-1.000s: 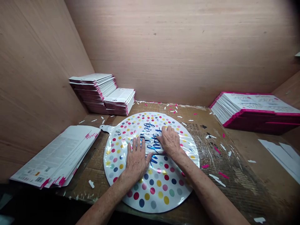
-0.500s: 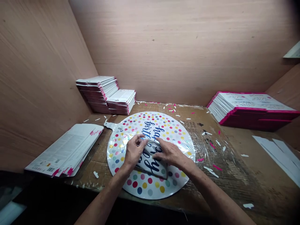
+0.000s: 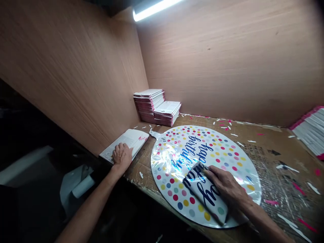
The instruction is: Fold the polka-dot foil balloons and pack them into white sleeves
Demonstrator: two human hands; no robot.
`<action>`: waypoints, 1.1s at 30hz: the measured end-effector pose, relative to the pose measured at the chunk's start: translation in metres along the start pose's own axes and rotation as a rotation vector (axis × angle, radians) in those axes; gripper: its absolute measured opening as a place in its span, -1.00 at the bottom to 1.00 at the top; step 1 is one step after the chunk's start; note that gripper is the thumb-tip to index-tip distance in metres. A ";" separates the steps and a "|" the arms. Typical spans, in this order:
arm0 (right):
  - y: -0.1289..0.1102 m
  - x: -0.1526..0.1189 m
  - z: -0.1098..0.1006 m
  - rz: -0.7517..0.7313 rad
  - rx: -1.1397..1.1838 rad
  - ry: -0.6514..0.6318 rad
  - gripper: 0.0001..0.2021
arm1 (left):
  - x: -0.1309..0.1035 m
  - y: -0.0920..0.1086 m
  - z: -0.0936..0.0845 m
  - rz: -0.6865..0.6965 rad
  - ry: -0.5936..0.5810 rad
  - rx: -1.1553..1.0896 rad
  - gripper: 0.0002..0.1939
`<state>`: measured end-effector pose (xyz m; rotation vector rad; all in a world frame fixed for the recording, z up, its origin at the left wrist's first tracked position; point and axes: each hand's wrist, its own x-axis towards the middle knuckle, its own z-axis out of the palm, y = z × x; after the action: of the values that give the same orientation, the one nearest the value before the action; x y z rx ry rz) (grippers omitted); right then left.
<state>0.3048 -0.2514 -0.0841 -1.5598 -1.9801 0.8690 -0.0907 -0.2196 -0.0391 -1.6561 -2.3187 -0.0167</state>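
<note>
A round foil balloon with coloured dots and dark "happy birthday" lettering lies flat on the cardboard-covered bench, its tail at the upper left. On top of it is a folded foil balloon with similar dark lettering. My right hand is closed on the folded balloon's upper right side, its thumb partly hidden. Farther left, my left hand rests on a pile of white printed card packets. Its fingers are bent over the top packet, with the thumb held apart.
Two stacks of packets stand in the back left corner. Another pink-edged stack is cut off at the right. White and pink paper scraps litter the cardboard. Wooden panels enclose the bench, and its front edge drops into darkness.
My left hand has left the folded balloon and moved left onto the packet pile. My right hand stays on the folded balloon. The view has turned left, bringing a lamp into sight.
</note>
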 end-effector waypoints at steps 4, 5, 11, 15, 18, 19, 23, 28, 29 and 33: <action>0.002 -0.004 -0.001 0.032 0.033 -0.019 -0.59 | 0.017 -0.019 0.008 0.119 -0.138 0.051 -0.63; 0.002 -0.003 0.000 0.031 0.035 -0.017 -0.59 | 0.021 -0.021 0.007 0.147 -0.155 0.060 -0.66; -0.002 -0.003 -0.003 0.006 0.092 0.005 -0.60 | 0.040 -0.032 -0.026 0.218 -0.143 0.107 -0.71; -0.003 -0.029 -0.022 -0.044 0.137 0.020 -0.63 | 0.019 -0.003 -0.048 0.337 0.017 0.065 -0.64; -0.005 -0.064 -0.038 -0.113 0.151 0.024 -0.69 | -0.008 0.047 -0.046 0.697 0.204 -0.136 -0.68; -0.008 -0.076 -0.041 -0.155 0.134 0.047 -0.72 | -0.015 0.066 -0.042 0.833 0.248 -0.213 -0.68; -0.022 -0.102 -0.029 -0.342 -0.075 0.148 -0.78 | -0.029 0.128 -0.018 1.140 0.201 -0.388 -0.66; -0.029 -0.095 0.008 -0.361 -0.356 0.080 -0.79 | -0.037 0.159 -0.003 1.139 0.046 -0.487 -0.57; -0.028 -0.093 0.013 -0.349 -0.379 0.086 -0.79 | -0.041 0.162 -0.005 1.120 0.023 -0.518 -0.62; -0.026 -0.092 0.017 -0.322 -0.392 0.104 -0.77 | -0.063 0.178 -0.020 1.123 -0.051 -0.504 -0.82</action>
<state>0.2979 -0.3478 -0.0756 -1.3847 -2.3355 0.2776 0.0974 -0.2213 -0.0637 -2.9791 -1.1434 -0.3359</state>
